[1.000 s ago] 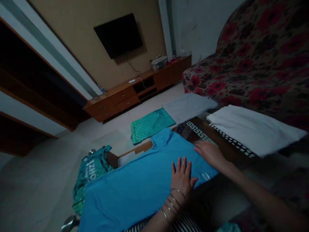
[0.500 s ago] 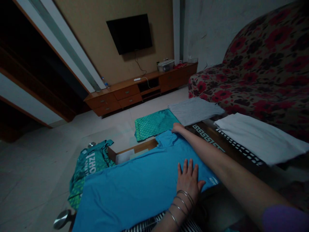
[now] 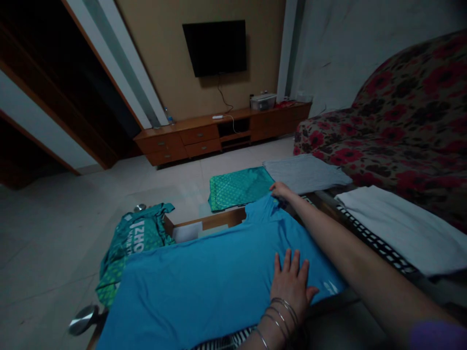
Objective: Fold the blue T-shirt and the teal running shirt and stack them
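Observation:
A blue T-shirt (image 3: 204, 282) lies spread across a low table. My left hand (image 3: 292, 282), with several bangles on the wrist, rests flat on the shirt near its right edge, fingers stretched out. My right hand (image 3: 280, 190) reaches across to the shirt's far sleeve and its fingers close on the sleeve's edge. A folded green cloth (image 3: 239, 187) and a folded grey cloth (image 3: 304, 172) lie just beyond the right hand.
A folded white cloth (image 3: 401, 228) lies on the table's right side. A crumpled teal garment (image 3: 133, 240) hangs off the left. A floral sofa (image 3: 394, 126) stands on the right, a wooden TV cabinet (image 3: 222, 133) against the far wall, tiled floor (image 3: 54, 243) between.
My right hand went from beside my left hand out to the shirt's far sleeve and took hold there. The view swung a little to the right. My left hand stayed flat on the shirt.

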### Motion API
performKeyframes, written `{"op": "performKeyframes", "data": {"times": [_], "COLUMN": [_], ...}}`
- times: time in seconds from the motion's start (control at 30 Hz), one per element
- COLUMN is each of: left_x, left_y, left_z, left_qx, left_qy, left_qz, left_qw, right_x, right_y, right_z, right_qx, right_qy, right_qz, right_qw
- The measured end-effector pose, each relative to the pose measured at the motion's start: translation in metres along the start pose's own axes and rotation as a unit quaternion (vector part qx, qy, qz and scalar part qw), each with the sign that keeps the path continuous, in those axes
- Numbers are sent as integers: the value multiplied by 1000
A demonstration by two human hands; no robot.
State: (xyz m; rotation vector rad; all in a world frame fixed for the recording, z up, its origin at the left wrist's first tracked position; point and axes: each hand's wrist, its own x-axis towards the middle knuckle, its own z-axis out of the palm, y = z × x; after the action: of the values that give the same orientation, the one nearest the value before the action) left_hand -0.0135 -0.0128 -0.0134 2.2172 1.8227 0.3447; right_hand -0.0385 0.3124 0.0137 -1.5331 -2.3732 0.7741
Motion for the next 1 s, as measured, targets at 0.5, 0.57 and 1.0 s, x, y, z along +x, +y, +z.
{"op": "performKeyframes", "data": {"times": [0.5,0.57,1.0], "left_x": [-3,-4,-4], "left_y": [0,-1,-2], "left_z": [0,0,0], "left_qx": [-20,-20,-47], "left_qy": [8,8,-7], "left_qz": [-3,-5,-8], "left_qw": [1000,1000,999], "right_x": [-36,-37,-28], "right_y": [-97,-98,-75], "right_z": [47,51,60], "right_qx": [-223,-226,-29], "right_qy": [-131,-131,-13], "right_qz": [-245,-218,-266], "right_qw": [934,940,963]}}
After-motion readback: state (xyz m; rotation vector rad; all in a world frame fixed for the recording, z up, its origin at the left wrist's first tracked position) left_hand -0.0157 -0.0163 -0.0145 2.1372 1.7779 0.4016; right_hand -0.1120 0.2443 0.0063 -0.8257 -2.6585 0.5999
